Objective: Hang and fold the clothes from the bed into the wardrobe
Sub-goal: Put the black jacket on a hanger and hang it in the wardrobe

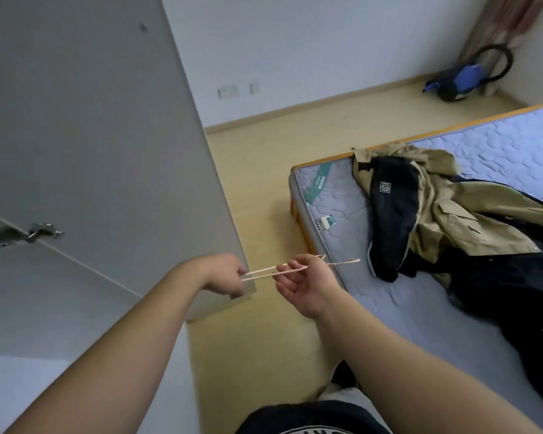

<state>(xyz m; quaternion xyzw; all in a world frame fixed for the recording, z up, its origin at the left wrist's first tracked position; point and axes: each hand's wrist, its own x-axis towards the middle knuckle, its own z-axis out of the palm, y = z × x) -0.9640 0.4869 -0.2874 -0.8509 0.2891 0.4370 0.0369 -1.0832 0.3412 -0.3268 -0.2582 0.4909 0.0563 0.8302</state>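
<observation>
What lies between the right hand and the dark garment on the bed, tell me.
In the head view, only the hanger, pinched by the right hand, juts toward the dark garment over bare mattress.

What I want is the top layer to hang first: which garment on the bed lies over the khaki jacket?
The navy jacket with the square badge: it drapes across the khaki jacket, while the white-striped garment lies nearer the camera.

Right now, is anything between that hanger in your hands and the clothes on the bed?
Nothing visible does. The left hand and right hand hold the hanger beside the bed; the khaki jacket and dark garment lie uncovered on it.
</observation>
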